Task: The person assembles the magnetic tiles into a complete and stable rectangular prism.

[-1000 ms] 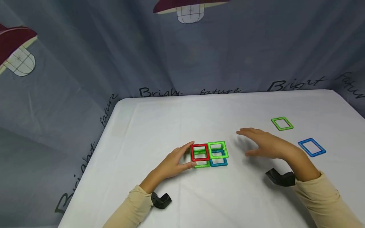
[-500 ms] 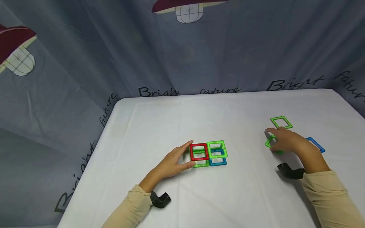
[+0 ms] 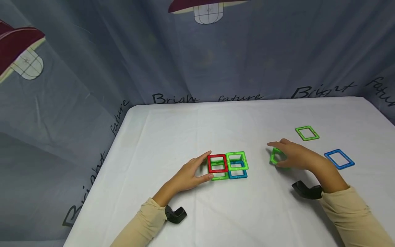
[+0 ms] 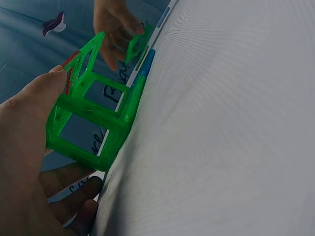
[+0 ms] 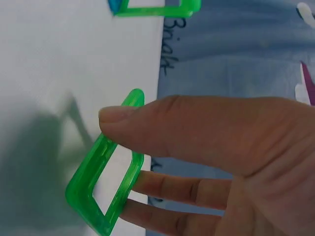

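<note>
At mid-table stands a small structure of square magnetic tiles. A red tile (image 3: 217, 171) and a green tile (image 3: 237, 168) form its top, above a blue tile (image 3: 238, 177) and more green ones. My left hand (image 3: 185, 176) grips its left end, the thumb at the red tile's edge; green side walls (image 4: 88, 110) show in the left wrist view. To the right, my right hand (image 3: 297, 156) pinches a single green magnetic tile (image 5: 81, 191) between thumb and fingers. That tile is tilted over the cloth, apart from the structure, its shadow beside it.
A loose green tile (image 3: 311, 138) lies flat at the back right, with a loose blue tile (image 3: 346, 165) nearer, beside the right wrist. White cloth covers the table (image 3: 166, 130). A grey printed curtain (image 3: 139, 51) hangs behind and at the left.
My right hand went right, took hold of the green tile there, and has come back left with it. My left hand and the structure have stayed in place.
</note>
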